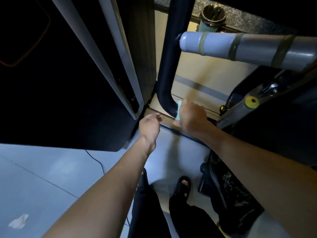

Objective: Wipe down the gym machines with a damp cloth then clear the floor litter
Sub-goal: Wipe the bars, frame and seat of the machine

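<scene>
Two bare arms reach forward and down, side by side. The right hand (193, 115) is curled tight around a pale green cloth (178, 110) and presses it on the bend of a dark blue machine tube (167, 69), low near the floor. The left hand (150, 125) hangs in the air just beside it, fingers loose and spread a little, holding nothing. A thick gray bar (240, 48) sticks out above the right arm. One scrap of white litter (18, 221) lies on the gray floor (42, 169), far off to the left. A foot in a black sandal (182, 188) stands below the arms.
</scene>
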